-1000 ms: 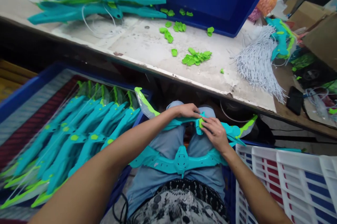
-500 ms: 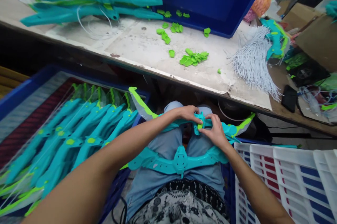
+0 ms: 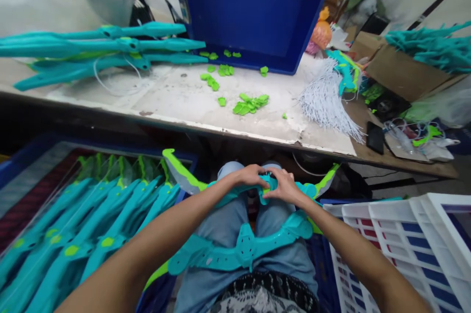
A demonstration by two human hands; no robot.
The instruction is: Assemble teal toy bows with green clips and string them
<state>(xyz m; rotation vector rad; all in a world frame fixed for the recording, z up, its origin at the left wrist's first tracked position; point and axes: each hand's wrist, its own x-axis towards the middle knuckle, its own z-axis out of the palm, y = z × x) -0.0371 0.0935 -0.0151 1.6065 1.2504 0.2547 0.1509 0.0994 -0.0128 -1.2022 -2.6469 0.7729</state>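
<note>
Teal plastic, trimmed with lime green, makes up the toy bow [image 3: 235, 186] that the person holds across the knees, below the near edge of the desk [image 3: 191, 102]. Its long axis runs side to side, with one green-edged limb tip rising toward the person's left and the other toward the right, so the two hands meet at its centre. The left hand [image 3: 251, 175] closes its grip over the middle from the left, and the right hand [image 3: 282, 186] pinches the same centre piece from the right; fingertips of both touch there, each grip narrow and closed on the bow. Neither hand is nearer, since the hub lies right between them. A second bow [image 3: 243, 248] lies across the lap, closer to the body and parallel to the first, untouched.
</note>
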